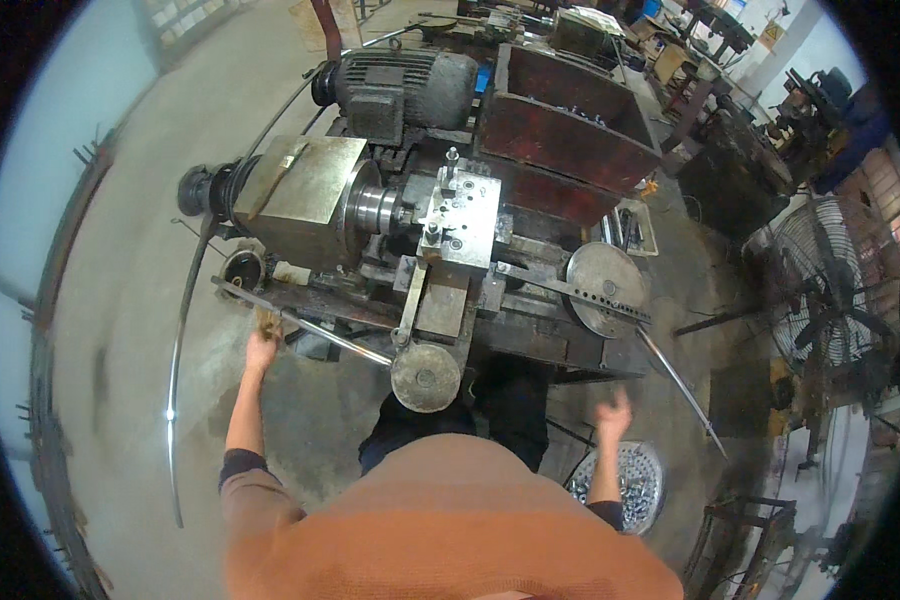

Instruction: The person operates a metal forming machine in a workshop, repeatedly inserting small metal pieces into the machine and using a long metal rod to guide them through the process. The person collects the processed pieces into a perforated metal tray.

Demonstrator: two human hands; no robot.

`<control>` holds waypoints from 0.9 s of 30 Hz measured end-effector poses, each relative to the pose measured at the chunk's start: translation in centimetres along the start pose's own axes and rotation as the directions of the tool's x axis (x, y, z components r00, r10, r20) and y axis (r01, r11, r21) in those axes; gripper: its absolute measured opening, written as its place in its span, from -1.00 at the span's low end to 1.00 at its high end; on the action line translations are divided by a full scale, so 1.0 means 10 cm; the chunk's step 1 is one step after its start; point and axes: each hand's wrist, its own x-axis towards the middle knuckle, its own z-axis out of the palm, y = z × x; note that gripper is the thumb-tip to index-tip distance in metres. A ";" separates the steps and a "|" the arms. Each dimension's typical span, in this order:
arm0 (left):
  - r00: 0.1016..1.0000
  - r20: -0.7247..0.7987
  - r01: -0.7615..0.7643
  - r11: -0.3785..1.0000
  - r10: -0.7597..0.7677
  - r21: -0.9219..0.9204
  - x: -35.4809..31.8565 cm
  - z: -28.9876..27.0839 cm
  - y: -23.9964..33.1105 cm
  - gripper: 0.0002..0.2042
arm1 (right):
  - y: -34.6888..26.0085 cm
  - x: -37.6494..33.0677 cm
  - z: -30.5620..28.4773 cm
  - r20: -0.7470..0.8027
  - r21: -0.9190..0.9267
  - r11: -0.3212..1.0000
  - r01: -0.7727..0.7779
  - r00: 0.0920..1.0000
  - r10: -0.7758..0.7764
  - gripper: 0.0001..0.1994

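Observation:
My left hand (261, 347) is at the front left of a lathe-like machine, just below a long metal lever bar (340, 342). Its fingers look closed around a small tan-brown thing (268, 321) that I cannot make out. The lever bar runs to a round metal disc (425, 378) in front of my body. Out to the right, my right hand (612, 414) is raised near a round basin (658, 480) of small shiny metal parts. Motion smears its fingers. Behind the disc stand the steel tool block (470, 218) and the chuck (372, 210).
An electric motor (407, 92) and a dark red metal bin (570, 135) stand at the back. A larger round plate (607, 285) sits on the machine's right, with a rod (682, 388) slanting below. A caged fan (830, 280) is farther right. A long metal bar (173, 400) runs along the left.

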 end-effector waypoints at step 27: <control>0.913 0.402 -0.069 0.949 -0.064 0.308 -0.31 0.24 -0.04 -0.55 | -3.45 0.44 0.44 0.543 0.245 0.842 0.481 0.651 -0.530 -0.62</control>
